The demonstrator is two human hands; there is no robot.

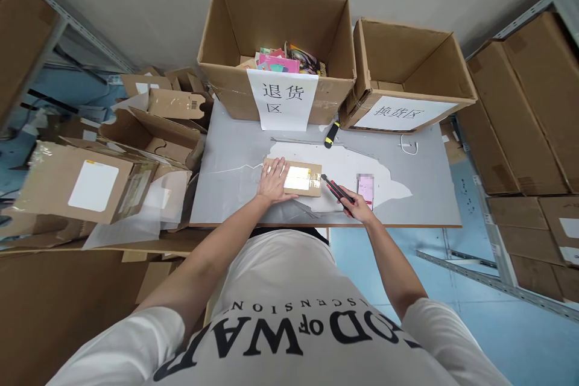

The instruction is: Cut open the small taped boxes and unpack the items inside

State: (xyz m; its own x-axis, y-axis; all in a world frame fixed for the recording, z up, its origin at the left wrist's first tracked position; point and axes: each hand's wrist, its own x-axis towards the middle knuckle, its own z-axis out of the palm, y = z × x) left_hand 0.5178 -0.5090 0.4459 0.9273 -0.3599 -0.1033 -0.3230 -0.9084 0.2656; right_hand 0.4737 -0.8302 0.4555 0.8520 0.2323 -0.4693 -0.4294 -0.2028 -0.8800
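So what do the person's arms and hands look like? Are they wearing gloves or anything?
No gloves. The left hand and the right hand are bare, with no rings, watch or bracelets that can be seen. Both forearms are bare too. Short white sleeves cover only the upper arms; they belong to a white T-shirt with big dark printed letters across it.

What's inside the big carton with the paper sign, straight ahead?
The left carton holds colourful flat packs, piled against its front wall. Its front wall hides whatever lies lower.

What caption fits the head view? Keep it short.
Left hand steadies a parcel; right hand holds a cutter.
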